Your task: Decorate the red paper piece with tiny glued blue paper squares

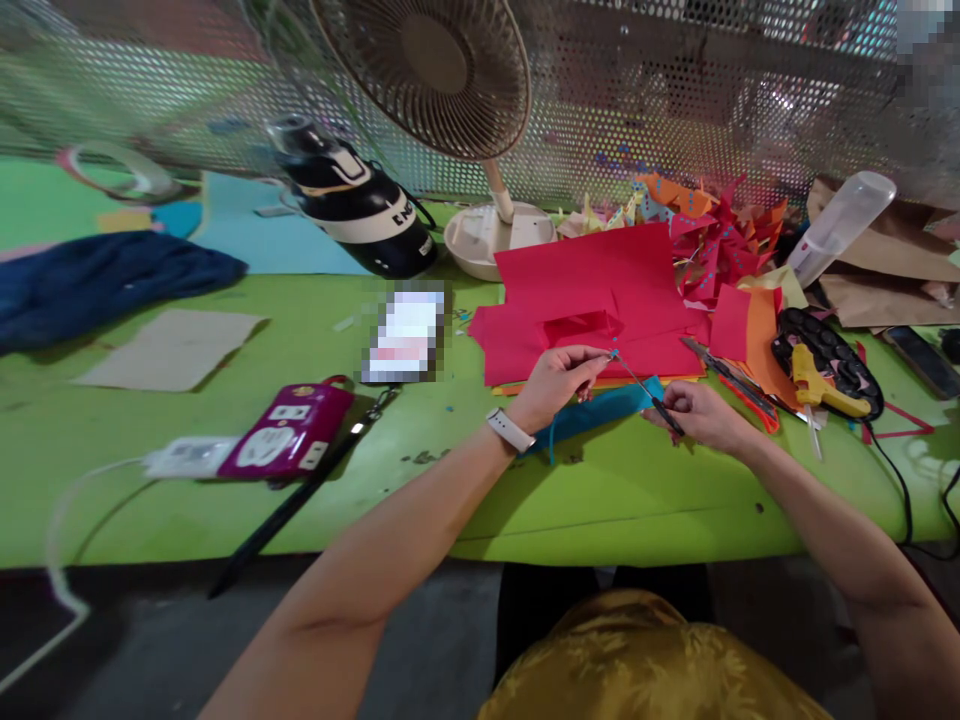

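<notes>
My right hand (pixel 694 415) is closed around the dark handle of a thin metal-shafted tool (pixel 666 414), whose exact kind I cannot make out. The shaft points up and left to my left hand (pixel 564 378). There, thumb and fingers pinch a tiny blue paper piece (pixel 613 354) at the tool's tip. Beneath both hands a blue paper strip (pixel 600 416) lies on the green table (pixel 480 500). Just beyond them is a stack of red paper (pixel 585 270) with a cut opening; orange and yellow edges show underneath.
Right of my hands lie a utility knife (pixel 701 352), scissors (pixel 761 405) and a yellow glue gun (pixel 814 385) on a black palette. Paper scraps (pixel 720 235) heap behind. A fan (pixel 499 235), black bottle (pixel 367 215), lit phone (pixel 405 335) and purple power bank (pixel 289 430) stand or lie leftward.
</notes>
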Demonstrator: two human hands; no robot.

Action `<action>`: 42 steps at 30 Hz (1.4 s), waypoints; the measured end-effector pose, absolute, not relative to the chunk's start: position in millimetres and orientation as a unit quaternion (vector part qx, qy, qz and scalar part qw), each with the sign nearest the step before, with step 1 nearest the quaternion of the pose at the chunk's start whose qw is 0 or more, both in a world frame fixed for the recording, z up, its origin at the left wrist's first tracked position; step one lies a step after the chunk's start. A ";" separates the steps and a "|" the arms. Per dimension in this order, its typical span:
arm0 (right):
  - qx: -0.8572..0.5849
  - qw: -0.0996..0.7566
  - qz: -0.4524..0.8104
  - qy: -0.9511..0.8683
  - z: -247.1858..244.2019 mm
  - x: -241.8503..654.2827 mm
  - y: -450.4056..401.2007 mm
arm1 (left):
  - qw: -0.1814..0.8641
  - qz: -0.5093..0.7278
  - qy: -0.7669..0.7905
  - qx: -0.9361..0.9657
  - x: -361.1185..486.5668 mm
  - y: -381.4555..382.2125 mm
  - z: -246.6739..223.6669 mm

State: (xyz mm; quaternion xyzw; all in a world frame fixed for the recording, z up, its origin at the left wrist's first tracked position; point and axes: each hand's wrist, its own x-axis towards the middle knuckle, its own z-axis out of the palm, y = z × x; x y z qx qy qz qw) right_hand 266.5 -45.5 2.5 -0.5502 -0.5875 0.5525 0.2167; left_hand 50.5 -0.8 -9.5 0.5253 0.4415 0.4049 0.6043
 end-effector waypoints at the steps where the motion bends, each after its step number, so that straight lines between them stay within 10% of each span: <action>1: -0.550 0.216 0.553 -0.587 2.3 266.6 -45.4 | 0.605 0.404 0.442 0.525 50.5 -0.8 -9.4; 42: -0.571 0.236 0.571 -0.541 6.8 265.1 -44.0 | 0.611 0.426 0.447 0.496 49.4 0.2 -7.9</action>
